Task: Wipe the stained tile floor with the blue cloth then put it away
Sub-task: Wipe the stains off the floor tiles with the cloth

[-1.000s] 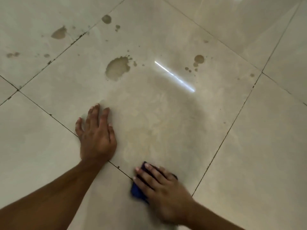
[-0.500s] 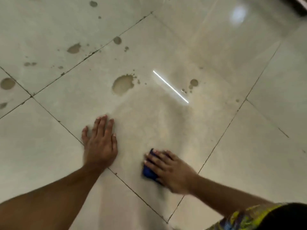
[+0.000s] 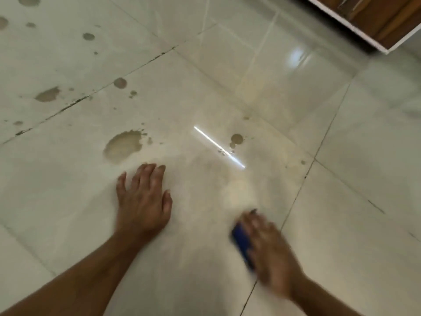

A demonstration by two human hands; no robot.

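Your floor (image 3: 341, 201) is glossy pale tile with dark grout lines. A large brown stain (image 3: 123, 144) lies just ahead of your left hand (image 3: 143, 201), which rests flat on the tile. A smaller stain (image 3: 236, 139) sits beside a bright light streak (image 3: 218, 147). The cloth (image 3: 242, 245) lies under your blurred right hand (image 3: 271, 252).

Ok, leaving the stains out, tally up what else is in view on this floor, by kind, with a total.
Hands: 2, the left hand flat on the tile floor, the right hand pressing on the cloth
Blue cloth: 1
Wooden furniture, top right corner: 1
Total: 4
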